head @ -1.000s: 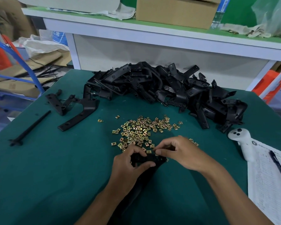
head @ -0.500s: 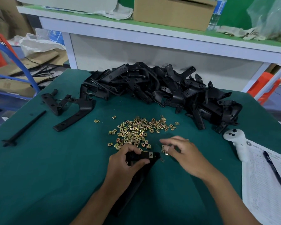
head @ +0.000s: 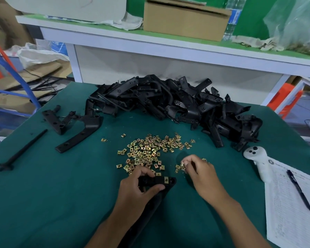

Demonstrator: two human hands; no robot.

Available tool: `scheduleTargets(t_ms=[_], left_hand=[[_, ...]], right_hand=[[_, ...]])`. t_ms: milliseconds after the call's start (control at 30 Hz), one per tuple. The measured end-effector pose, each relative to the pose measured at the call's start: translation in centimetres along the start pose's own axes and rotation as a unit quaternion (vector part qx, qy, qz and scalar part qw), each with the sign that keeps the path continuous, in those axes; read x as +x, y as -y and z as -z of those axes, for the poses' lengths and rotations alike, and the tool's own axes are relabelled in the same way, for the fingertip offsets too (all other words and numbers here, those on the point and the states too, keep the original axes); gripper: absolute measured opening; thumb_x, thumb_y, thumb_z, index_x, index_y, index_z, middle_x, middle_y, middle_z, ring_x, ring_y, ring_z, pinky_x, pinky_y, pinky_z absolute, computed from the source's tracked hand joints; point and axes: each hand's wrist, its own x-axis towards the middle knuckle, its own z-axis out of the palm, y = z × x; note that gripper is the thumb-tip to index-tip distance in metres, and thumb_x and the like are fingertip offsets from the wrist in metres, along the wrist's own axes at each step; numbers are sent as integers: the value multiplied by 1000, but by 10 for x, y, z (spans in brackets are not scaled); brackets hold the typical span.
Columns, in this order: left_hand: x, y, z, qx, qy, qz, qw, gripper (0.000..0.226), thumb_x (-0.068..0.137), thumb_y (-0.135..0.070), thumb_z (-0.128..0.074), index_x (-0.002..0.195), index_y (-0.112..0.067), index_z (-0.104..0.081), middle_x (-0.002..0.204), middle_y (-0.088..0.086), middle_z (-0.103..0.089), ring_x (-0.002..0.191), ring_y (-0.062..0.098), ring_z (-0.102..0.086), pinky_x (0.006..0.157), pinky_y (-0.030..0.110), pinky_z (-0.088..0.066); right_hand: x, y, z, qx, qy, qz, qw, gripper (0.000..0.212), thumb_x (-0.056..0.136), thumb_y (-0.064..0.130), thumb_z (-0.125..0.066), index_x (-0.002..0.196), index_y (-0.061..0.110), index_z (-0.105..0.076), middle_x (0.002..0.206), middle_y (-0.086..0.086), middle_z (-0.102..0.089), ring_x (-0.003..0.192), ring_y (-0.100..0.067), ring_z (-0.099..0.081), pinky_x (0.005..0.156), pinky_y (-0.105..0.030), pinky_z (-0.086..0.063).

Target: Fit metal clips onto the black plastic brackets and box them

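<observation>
left hand (head: 132,189) grips matte black bracket (head: 166,181) | right hand (head: 200,173) pinches brassy square clip (head: 182,165)

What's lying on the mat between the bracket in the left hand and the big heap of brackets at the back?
In the head view, only the scatter of loose metal clips lies between the held bracket and the bracket heap; otherwise bare green mat.

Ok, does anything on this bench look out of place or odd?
One thing: a white handheld controller lies on the green mat by the printed sheet, unrelated to the clips or the bracket pile. Otherwise nothing looks spilled or damaged.
</observation>
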Motion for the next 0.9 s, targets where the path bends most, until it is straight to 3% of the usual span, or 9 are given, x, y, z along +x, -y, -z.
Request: scheduleTargets(t_ms=[67, 233, 467, 667, 800, 900], left_hand=[[1, -1, -1, -9, 12, -3, 1000, 37, 69, -49, -86, 95, -43, -60, 93, -19, -73, 76, 3, -69, 62, 16, -52], [3, -2, 0, 2, 51, -9, 999, 38, 71, -55, -77, 102, -45, -56, 101, -24, -70, 92, -2, -68, 73, 10, -49], [3, -2, 1, -10, 58, -11, 998, 37, 73, -53, -77, 103, -46, -56, 102, -22, -70, 95, 0, -68, 79, 16, -52], [4, -3, 1, -15, 57, -13, 998, 37, 72, -54, -76, 102, -47, -55, 101, -23, -71, 93, -1, -68, 74, 11, -49], [3, -1, 1, -18, 76, -8, 997, 40, 74, -54, -76, 105, -46, -53, 104, -21, -70, 96, 2, -68, 80, 20, -54], [2, 0, 2, -7, 89, -17, 996, 35, 79, -46, -76, 105, -42, -53, 102, -18, -68, 93, 5, -67, 76, 17, -52]], right_hand=[[0, 11, -2, 78, 1, -31, 996, 20, 104, 26, -49, 90, 29, -63, 73, 10, -67, 60, -2, -56, 55, -16, -40], [2, 35, 0, 264, 60, -78, 960, 26, 105, 23, -52, 91, 35, -69, 81, 11, -69, 73, -1, -63, 64, -17, -50], [7, 44, 0, 464, 100, -151, 867, 19, 104, 10, -50, 105, 8, -68, 90, -3, -72, 78, -9, -64, 60, -21, -49], [5, 44, 2, 478, 118, -146, 858, 12, 101, 8, -54, 108, 6, -64, 97, -7, -76, 79, -10, -65, 63, -22, -49], [4, 44, 4, 441, 126, -125, 880, 12, 89, 5, -71, 99, 11, -71, 107, -7, -76, 91, -10, -68, 72, -23, -50], [5, 45, 5, 412, 125, -118, 895, 10, 86, 10, -76, 93, 17, -77, 104, -5, -76, 93, -13, -69, 73, -22, -53]])
